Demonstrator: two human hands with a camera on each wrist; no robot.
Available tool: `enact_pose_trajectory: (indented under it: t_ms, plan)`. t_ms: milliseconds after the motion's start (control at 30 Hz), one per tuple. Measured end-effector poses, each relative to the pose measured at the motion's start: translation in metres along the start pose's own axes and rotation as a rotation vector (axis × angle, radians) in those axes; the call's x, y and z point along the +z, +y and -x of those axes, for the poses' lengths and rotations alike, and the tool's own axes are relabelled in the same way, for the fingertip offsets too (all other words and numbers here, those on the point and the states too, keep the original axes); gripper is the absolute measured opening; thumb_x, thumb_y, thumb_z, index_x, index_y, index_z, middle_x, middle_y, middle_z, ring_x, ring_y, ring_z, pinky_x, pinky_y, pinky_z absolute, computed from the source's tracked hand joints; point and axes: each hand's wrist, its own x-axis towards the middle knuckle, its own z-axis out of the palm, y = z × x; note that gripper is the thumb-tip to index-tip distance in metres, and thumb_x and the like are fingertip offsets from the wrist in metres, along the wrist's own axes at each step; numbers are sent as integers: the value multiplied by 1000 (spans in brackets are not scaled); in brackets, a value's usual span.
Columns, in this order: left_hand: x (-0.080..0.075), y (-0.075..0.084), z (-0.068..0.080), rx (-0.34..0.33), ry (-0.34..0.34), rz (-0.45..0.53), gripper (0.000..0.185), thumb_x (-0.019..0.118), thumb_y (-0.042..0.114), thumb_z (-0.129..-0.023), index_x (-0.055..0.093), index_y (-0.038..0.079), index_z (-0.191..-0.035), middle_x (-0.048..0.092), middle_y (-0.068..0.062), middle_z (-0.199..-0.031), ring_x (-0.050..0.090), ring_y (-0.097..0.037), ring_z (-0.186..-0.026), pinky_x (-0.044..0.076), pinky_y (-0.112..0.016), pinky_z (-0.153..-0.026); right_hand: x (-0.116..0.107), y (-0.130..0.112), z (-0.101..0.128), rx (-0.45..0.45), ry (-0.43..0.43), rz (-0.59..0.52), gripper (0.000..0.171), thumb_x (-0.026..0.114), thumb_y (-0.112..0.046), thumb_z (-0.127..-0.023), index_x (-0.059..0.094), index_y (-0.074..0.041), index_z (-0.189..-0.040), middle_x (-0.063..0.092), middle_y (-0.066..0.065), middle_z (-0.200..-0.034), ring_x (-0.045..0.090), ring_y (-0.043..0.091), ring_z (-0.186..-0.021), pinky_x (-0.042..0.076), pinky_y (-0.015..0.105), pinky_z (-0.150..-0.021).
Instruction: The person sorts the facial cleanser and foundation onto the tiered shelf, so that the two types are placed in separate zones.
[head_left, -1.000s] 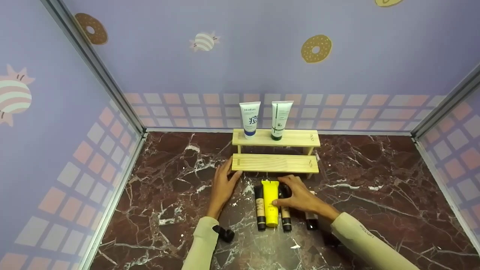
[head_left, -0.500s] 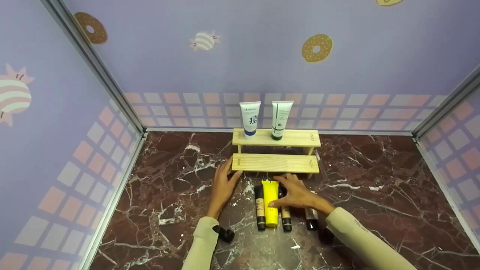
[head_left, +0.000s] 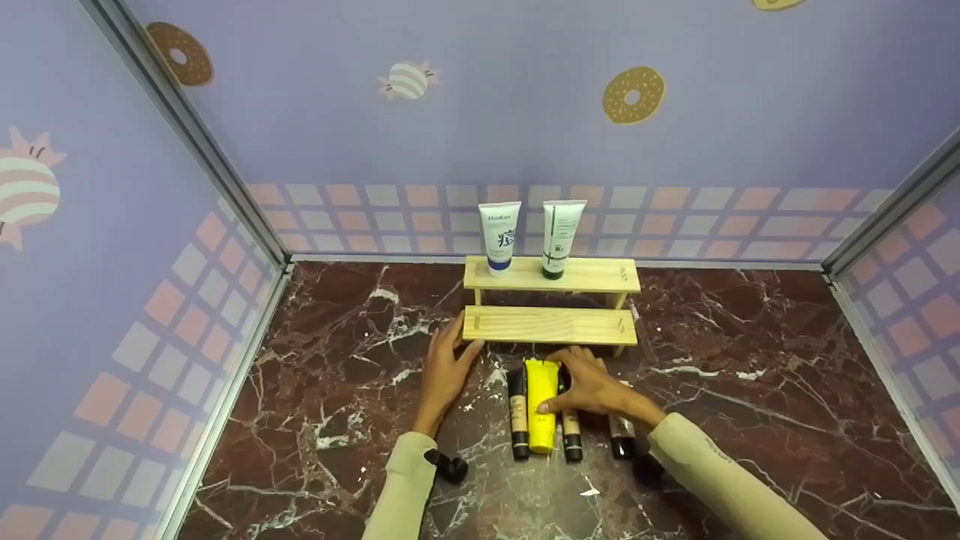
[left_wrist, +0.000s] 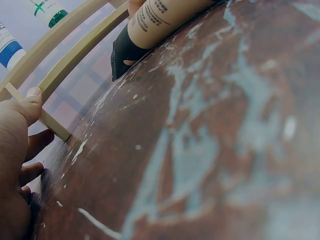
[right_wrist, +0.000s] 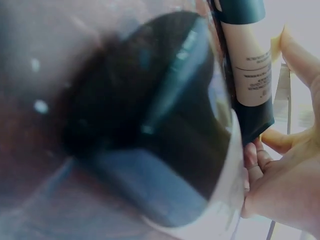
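On the near side of the stand (head_left: pixel 551 324), between the left beige tube (head_left: pixel 518 412) and the right beige tube (head_left: pixel 572 440), the yellow tube (head_left: pixel 541 429) lies with its flat end far. The right hand (head_left: pixel 592 386) pinches it, thumb on its right part, a finger at the far end; the left hand (head_left: pixel 448 371) grips the stand's left end.

Good handling here, I judge, means an even, light pinch, since the tube looks soft, and a straight lift that spares its close neighbours. The left hand should steady the stand without pushing it.

The left wrist view shows the left thumb against the shelf and fingers low by the leg (left_wrist: pixel 54 125). The right wrist view adds a blurred dark cap (right_wrist: pixel 150 125) up close; only the head view shows the yellow tube whole.
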Motion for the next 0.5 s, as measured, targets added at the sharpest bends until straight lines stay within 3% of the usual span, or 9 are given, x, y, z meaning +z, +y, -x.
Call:
enact_pose_trajectory:
  t_ms: [100,333,500]
  plan:
    - [-1,0,0,2,2,0,69,73,27,-107,48,-7,-162,53,-33,-160,57,-46,-146,17,-63,-136,2,2,1,-4,22,-35,93,102,-41,-77,58,-1,-148,53,30,-151,37,55,-152,6,80,-130]
    - [-1,0,-1,1,7,0,70,74,27,-107,48,-7,-162,53,-32,-160,58,-45,-145,18,-63,-136,7,6,4,-52,73,-83,94,104,-39,-73,57,-2,-146,56,16,-136,49,43,-136,40,70,-121]
    - [0,1,-1,2,9,-3,70,74,27,-107,48,-7,-162,53,-33,-160,58,-46,-145,18,-62,-136,8,7,7,-60,101,-113,94,105,-39,-73,57,-3,-147,56,15,-138,50,42,-135,44,71,-119]
